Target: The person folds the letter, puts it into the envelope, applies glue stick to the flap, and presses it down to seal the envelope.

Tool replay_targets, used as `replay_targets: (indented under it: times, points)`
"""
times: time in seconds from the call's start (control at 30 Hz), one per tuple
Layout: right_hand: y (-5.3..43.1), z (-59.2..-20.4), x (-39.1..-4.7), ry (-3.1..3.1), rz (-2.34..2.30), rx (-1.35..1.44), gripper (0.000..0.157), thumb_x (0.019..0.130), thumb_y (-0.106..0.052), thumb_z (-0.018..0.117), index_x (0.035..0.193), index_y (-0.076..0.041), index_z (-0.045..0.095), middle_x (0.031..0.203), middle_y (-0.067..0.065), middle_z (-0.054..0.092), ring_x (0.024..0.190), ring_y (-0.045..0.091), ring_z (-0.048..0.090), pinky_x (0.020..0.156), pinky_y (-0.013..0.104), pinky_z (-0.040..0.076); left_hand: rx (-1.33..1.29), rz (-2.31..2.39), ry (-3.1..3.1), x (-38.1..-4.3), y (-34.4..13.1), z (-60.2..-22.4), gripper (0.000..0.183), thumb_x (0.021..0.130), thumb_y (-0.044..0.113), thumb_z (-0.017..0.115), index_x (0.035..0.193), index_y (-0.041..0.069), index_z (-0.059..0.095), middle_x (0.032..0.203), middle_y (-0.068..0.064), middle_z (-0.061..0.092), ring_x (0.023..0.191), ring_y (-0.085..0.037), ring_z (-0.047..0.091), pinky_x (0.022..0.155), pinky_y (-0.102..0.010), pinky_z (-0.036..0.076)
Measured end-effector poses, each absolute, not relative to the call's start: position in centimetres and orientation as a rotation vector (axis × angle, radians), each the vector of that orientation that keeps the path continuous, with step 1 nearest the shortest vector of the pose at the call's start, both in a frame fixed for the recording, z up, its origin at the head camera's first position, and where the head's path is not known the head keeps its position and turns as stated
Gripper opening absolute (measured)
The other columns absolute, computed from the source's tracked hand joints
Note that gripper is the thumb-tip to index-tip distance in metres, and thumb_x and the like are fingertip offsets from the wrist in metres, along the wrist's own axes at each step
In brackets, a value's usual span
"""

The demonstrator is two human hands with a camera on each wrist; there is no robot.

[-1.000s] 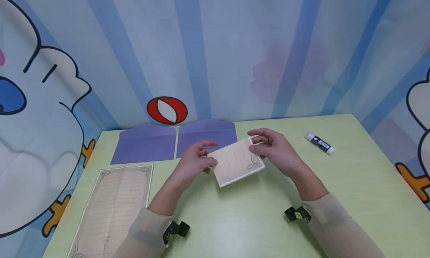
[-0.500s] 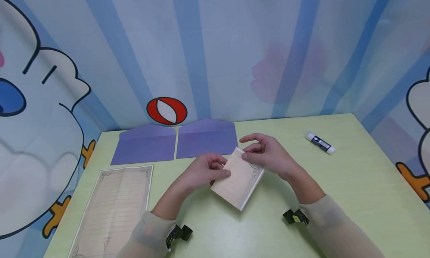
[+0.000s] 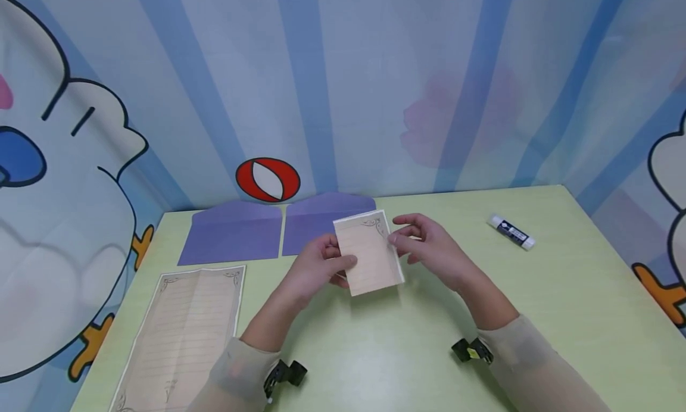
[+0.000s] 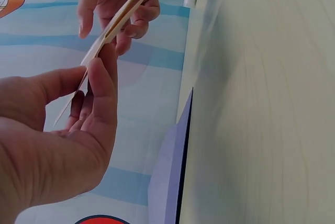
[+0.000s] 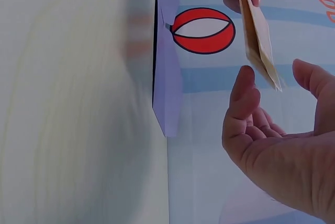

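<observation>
A folded sheet of cream letter paper (image 3: 368,257) with a scrollwork corner hangs over the middle of the table. My left hand (image 3: 311,272) pinches its left edge, thumb on the front and fingers behind. Seen edge-on in the left wrist view, the folded paper (image 4: 118,22) has layers that part slightly at the far end. My right hand (image 3: 434,245) is beside the paper's right edge. In the right wrist view a gap shows between the paper (image 5: 257,35) and the spread thumb and loosely bent fingers of the right hand (image 5: 282,140).
Two purple envelopes (image 3: 230,239) lie side by side along the table's back edge, flaps up against the cartoon backdrop. A lined letter sheet (image 3: 182,328) with fold creases lies at the left, partly under the left forearm. A glue stick (image 3: 511,231) lies at the back right.
The folded paper has been turned, its scrollwork corner now at the top right. My left hand still pinches it, while my right hand has let go of its edge.
</observation>
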State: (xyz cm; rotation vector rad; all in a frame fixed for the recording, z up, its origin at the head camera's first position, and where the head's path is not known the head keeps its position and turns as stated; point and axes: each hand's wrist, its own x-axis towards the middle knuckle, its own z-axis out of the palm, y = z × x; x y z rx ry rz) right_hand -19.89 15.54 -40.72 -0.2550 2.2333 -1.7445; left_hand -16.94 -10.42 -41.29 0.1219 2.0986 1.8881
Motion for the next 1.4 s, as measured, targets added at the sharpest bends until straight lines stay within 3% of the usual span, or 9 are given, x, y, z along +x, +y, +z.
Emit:
replay_targets:
  times: [0.43,0.63,0.9,1.2,1.4]
  points:
    - [14.96,-41.35,-19.59,2.229,-1.685,-0.332,0.046,0.106,-0.025,0.068,0.144,-0.001,0.057,0.114,0.014,0.067,0.096,0.027,0.063,0.075,0.033,0.055,0.078,2.054,1.991,-17.23,-10.46,-41.5,0.03,0.101,0.003,0.071,0.127,-0.004,0.058,0.108,-0.02,0.074,0.084,-0.027,0.077,0.074,-0.04,0.065]
    - [14.98,-41.65,-19.46,2.218,-1.725,-0.362,0.031,0.108,-0.021,0.065,0.13,0.001,0.064,0.103,0.015,0.069,0.086,0.027,0.065,0.071,0.037,0.057,0.075,2.028,1.995,-17.17,-10.2,-41.77,0.026,0.101,0.003,0.071,0.122,-0.004,0.058,0.101,-0.019,0.077,0.073,-0.024,0.076,0.068,-0.037,0.064]
    - [14.96,-41.61,-19.37,2.246,-1.706,-0.378,0.019,0.105,-0.016,0.068,0.114,0.001,0.068,0.091,0.012,0.069,0.074,0.022,0.06,0.063,0.033,0.053,-0.068,2.076,2.016,-17.36,-10.29,-41.71,0.021,0.109,0.02,0.063,0.105,-0.001,0.061,0.082,-0.013,0.072,0.062,-0.018,0.071,0.062,-0.035,0.063]
    - [14.78,-41.01,-19.0,2.229,-1.671,-0.416,0.014,0.104,-0.012,0.068,0.11,0.001,0.069,0.087,0.01,0.071,0.072,0.022,0.062,0.062,0.037,0.054,-0.148,2.226,2.029,-17.83,-10.92,-41.31,0.02,0.109,0.017,0.063,0.102,-0.002,0.063,0.082,-0.012,0.066,0.063,-0.017,0.072,0.057,-0.032,0.062]
    - [14.9,-41.26,-19.23,2.27,-1.721,-0.37,0.017,0.105,-0.016,0.069,0.109,0.001,0.067,0.09,0.013,0.069,0.077,0.024,0.062,0.066,0.035,0.054,-0.072,2.153,2.051,-17.49,-10.69,-41.4,0.021,0.108,0.018,0.065,0.105,-0.003,0.067,0.088,-0.014,0.072,0.066,-0.02,0.075,0.058,-0.032,0.062]
